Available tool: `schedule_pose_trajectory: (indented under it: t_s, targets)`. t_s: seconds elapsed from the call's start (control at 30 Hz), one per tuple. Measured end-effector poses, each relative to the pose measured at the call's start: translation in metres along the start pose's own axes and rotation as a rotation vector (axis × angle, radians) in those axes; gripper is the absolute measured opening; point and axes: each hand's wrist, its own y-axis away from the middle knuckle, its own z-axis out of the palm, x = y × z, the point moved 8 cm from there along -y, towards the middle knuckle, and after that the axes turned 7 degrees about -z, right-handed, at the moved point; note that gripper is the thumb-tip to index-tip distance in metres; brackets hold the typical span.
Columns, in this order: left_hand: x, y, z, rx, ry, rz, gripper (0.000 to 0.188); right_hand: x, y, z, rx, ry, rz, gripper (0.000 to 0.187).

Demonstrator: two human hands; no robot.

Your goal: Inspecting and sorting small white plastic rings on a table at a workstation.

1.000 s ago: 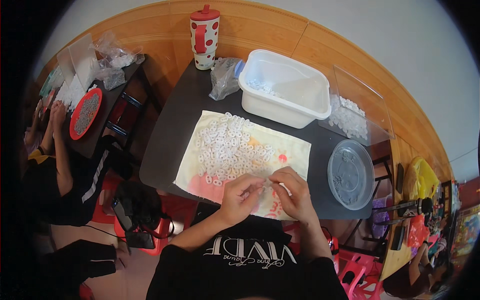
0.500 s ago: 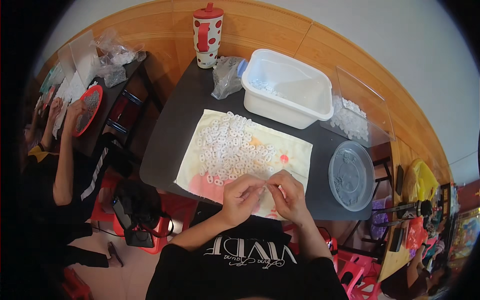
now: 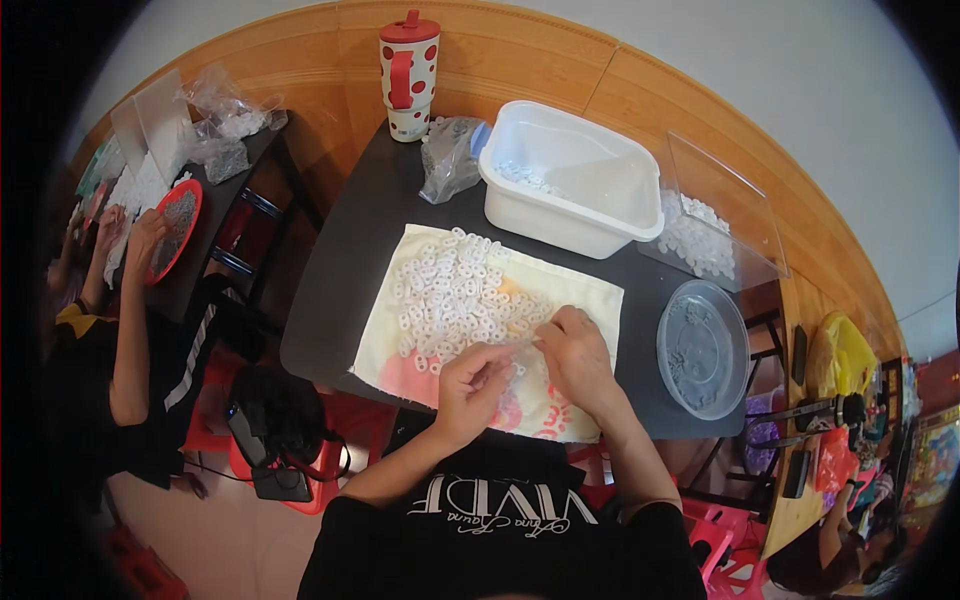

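Observation:
A pile of small white two-holed plastic pieces [image 3: 455, 295] lies on a cream cloth [image 3: 590, 300] with pink and orange prints. My left hand [image 3: 472, 392] is above the cloth's near edge, with thumb and fingers closed in a pinch; what they hold is too small and blurred to name. Just to its right, my right hand [image 3: 578, 352] is at the pile's right edge. Its fingers are curled together, and anything between them is hidden. A little white piece shows between the two hands.
Behind the cloth stands a white tub [image 3: 570, 185] with small pieces inside. Farther right are a clear box [image 3: 715, 225] of white pieces and a round clear container [image 3: 703, 350]. A spotted tumbler [image 3: 408, 85] and plastic bag [image 3: 455, 160] sit at the back left. At left, a person works over a red tray [image 3: 180, 225].
My hands were touching at the fingertips and are now slightly apart. The right hand has moved up and away toward the pile, while the left has shifted little.

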Motion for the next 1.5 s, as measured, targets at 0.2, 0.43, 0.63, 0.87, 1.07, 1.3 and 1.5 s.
schedule_pose_trajectory:
  t_s: [0.2, 0.43, 0.63, 0.87, 1.07, 1.3, 1.5]
  targets:
    - [0.004, -0.002, 0.004, -0.047, 0.084, -0.031, 0.028, 0.016, 0.019, -0.003, 0.08, -0.56, 0.259, 0.015]
    - [0.005, -0.004, 0.014, -0.103, 0.081, -0.087, 0.027, 0.029, 0.047, 0.007, 0.2, -1.202, 0.567, 0.028]
    - [0.006, -0.005, 0.016, -0.11, 0.073, -0.09, 0.027, 0.019, 0.044, -0.003, 0.177, -1.193, 0.527, 0.032]
    - [0.01, -0.004, 0.018, -0.121, 0.107, -0.102, 0.027, 0.01, 0.04, -0.013, 0.185, -1.03, 0.377, 0.033]
    - [0.015, -0.004, 0.018, -0.133, 0.117, -0.098, 0.028, 0.015, 0.048, -0.007, 0.184, -1.068, 0.385, 0.024]
    - [0.017, -0.003, 0.024, -0.167, 0.12, -0.119, 0.028, 0.015, 0.046, -0.005, 0.28, -1.135, 0.473, 0.018]
    - [0.022, -0.003, 0.021, -0.145, 0.058, -0.091, 0.03, -0.004, 0.039, -0.011, 0.246, -0.948, 0.359, 0.02]
